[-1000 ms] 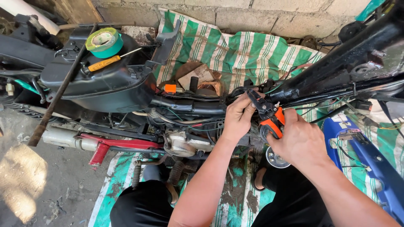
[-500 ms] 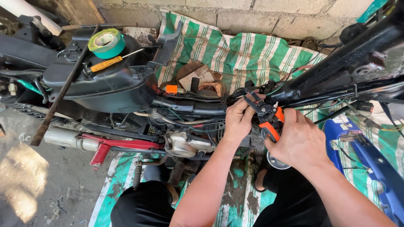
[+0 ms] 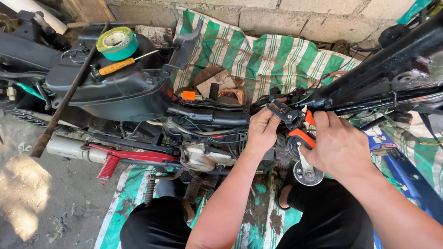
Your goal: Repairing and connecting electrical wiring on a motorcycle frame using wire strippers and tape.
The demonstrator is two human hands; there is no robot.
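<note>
1. The right hand [image 3: 339,145], at centre right of the frame, is closed around the orange plastic grips of a pair of black metal pliers [image 3: 295,122]; the dark jaws point to the upper left.
2. The left hand [image 3: 263,131], in the middle of the frame, has its fingers curled on thin wires just beside the pliers' jaws; what exactly it pinches I cannot tell.
3. Both hands work at the black tubular frame of a stripped motorcycle [image 3: 207,115], matte and dusty, which runs across the middle.
4. At upper left, a roll of green adhesive tape [image 3: 116,42], round with a pale core, lies on the black plastic tank [image 3: 115,87]; a screwdriver with a yellow handle [image 3: 115,66] lies touching it.
5. A green and white striped woven sheet [image 3: 258,55], wrinkled, covers the ground at upper centre, against a rough grey block wall [image 3: 277,16].
6. A rusty metal rod [image 3: 64,101] leans diagonally at the left.
7. A red spring footrest [image 3: 110,163] is at lower left.
</note>
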